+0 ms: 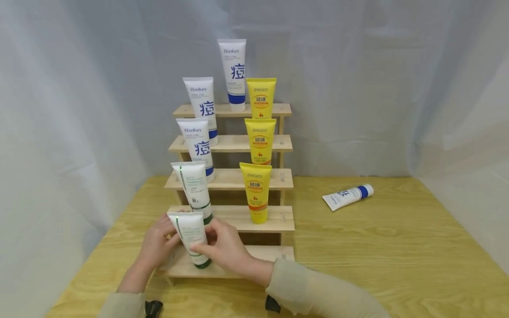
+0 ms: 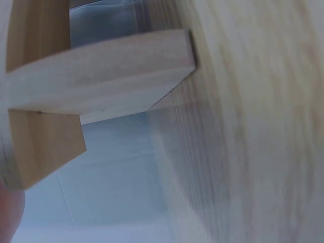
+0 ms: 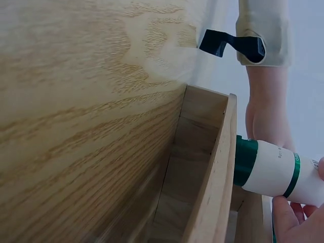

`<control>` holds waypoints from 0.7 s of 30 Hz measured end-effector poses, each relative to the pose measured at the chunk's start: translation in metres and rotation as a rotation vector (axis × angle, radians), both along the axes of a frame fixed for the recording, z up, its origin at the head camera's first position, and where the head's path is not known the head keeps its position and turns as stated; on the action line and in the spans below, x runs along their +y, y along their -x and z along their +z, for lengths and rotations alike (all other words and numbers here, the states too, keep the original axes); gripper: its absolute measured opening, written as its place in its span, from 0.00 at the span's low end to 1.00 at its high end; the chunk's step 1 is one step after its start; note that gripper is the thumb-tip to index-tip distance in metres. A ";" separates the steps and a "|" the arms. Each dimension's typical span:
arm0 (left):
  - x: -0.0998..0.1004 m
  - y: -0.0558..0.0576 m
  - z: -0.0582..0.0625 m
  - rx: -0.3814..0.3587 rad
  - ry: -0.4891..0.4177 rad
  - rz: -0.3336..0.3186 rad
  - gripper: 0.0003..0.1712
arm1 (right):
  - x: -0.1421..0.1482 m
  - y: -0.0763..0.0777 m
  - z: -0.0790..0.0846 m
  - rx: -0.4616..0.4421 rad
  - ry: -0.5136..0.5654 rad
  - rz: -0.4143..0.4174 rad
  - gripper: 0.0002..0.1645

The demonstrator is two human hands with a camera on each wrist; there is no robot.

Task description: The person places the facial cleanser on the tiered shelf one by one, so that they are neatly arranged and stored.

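A white tube with a dark green cap (image 1: 191, 236) stands tilted, cap down, on the lowest step of a wooden tiered rack (image 1: 258, 254). My right hand (image 1: 228, 247) pinches it, thumb across its front and fingers round the right side. From the left, my left hand (image 1: 157, 245) reaches to the same tube, its thumb by the tube's left edge and its other fingers mostly hidden behind. In the right wrist view the green cap (image 3: 245, 159) is at the step's board. A bit of a finger (image 2: 9, 212) shows beside the rack in the left wrist view.
Another green-capped tube (image 1: 192, 187) stands one step up. Above it are white-and-blue tubes (image 1: 196, 145), one on the top step (image 1: 234, 73). Yellow tubes (image 1: 256, 190) line the right side. A white-and-blue tube (image 1: 347, 197) lies on the table (image 1: 381, 256), right of the rack.
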State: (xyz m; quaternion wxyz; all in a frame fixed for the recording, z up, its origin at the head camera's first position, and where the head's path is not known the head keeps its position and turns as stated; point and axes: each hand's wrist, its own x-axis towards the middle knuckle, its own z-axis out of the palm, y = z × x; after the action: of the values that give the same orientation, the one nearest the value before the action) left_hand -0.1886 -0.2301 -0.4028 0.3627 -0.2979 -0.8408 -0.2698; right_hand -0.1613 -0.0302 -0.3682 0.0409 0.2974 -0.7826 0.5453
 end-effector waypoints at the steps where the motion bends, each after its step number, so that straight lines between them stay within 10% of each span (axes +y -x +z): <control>1: 0.000 0.000 0.000 -0.001 0.000 0.001 0.29 | 0.000 0.000 0.000 0.000 -0.002 0.000 0.17; 6: -0.001 -0.001 0.001 -0.023 0.012 0.025 0.08 | 0.001 0.000 0.001 -0.019 0.005 0.027 0.17; 21: -0.002 -0.001 -0.001 -0.024 0.004 0.033 0.06 | 0.003 0.004 -0.001 -0.103 0.038 0.098 0.18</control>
State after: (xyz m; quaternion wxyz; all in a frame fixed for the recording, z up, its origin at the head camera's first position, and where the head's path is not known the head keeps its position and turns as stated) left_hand -0.1878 -0.2320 -0.4041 0.3563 -0.2812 -0.8505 -0.2658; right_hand -0.1655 -0.0272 -0.3691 -0.0209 0.3062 -0.7577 0.5759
